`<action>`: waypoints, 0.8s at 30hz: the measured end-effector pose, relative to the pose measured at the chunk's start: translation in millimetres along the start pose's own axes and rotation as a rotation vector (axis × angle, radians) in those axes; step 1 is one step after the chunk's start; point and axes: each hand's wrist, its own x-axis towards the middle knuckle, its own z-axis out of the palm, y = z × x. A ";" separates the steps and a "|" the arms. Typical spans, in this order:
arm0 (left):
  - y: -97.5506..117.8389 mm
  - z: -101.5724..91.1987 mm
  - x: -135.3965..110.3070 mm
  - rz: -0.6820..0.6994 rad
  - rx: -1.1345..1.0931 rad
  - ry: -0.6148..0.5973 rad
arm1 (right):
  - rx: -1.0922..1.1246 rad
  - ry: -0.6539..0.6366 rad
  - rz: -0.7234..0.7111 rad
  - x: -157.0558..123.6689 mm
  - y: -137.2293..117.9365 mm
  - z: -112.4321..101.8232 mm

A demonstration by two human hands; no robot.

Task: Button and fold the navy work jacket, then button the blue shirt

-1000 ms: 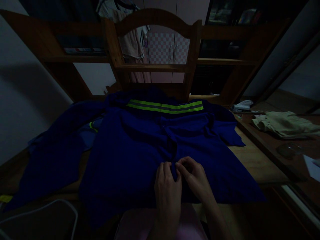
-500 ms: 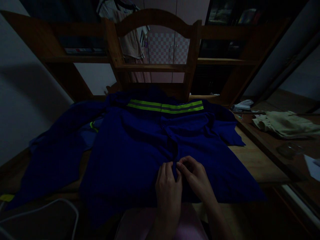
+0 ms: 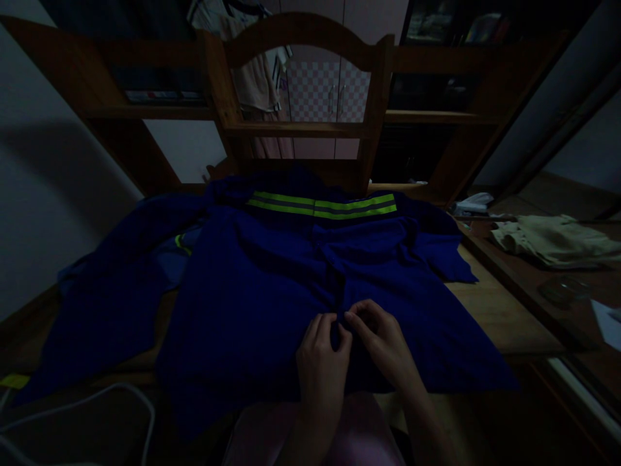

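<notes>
A dark blue work jacket point(image 3: 252, 291) with a yellow-green reflective stripe point(image 3: 320, 206) lies spread flat on a wooden table point(image 3: 495, 310). My left hand point(image 3: 320, 353) and my right hand point(image 3: 383, 343) meet at the jacket's front placket near its lower hem. Both hands have their fingers curled and pinch the fabric edge between fingertips and thumbs. Whether a button is in the fingers is too dark to tell. The left sleeve trails off to the left.
A wooden chair back point(image 3: 295, 97) and shelves stand behind the table. A beige folded garment point(image 3: 553, 239) lies on a surface at the right, with white paper point(image 3: 609, 320) near it. A white cable point(image 3: 97, 401) curves at lower left. The room is dim.
Both hands stay at the same spot on the placket. The fingers have shifted slightly, and the view has tipped a little.
</notes>
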 end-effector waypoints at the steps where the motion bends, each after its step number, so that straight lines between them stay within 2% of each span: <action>1: -0.4 -1.8 0.6 -0.025 -0.023 -0.016 | 0.008 0.005 0.000 0.3 -0.2 0.1; 11: -4.7 -17.1 10.4 -0.138 -0.299 -0.170 | 0.039 0.044 -0.024 -1.1 -2.9 -3.3; 20: -3.9 -23.8 12.4 -0.170 -0.443 -0.244 | 0.113 -0.051 -0.065 -1.9 -1.7 -14.9; 24: -2.9 -21.8 13.0 -0.202 -0.430 -0.235 | 0.139 -0.068 -0.075 -2.9 -0.7 -16.0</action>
